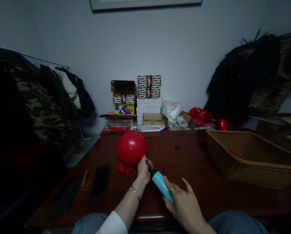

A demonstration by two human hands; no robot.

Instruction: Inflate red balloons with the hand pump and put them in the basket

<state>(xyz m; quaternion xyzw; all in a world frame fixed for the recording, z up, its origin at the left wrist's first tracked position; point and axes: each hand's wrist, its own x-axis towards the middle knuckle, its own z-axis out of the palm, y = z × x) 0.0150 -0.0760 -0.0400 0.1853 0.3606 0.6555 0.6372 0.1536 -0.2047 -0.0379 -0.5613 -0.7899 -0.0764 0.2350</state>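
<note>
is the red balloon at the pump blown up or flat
Blown up, at least partly: the balloon is round and shiny, its neck at the left hand.

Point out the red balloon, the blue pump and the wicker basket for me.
Red balloon (131, 148), head view: front of its round body.
Blue pump (161, 186), head view: side of its barrel.
Wicker basket (245, 171), head view: outside of its near wall.

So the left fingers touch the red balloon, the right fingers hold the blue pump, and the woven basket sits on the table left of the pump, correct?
Not quite: the head view shows the woven basket on the table right of the blue pump. The left fingers do touch the red balloon, and the right fingers hold the pump.
</note>
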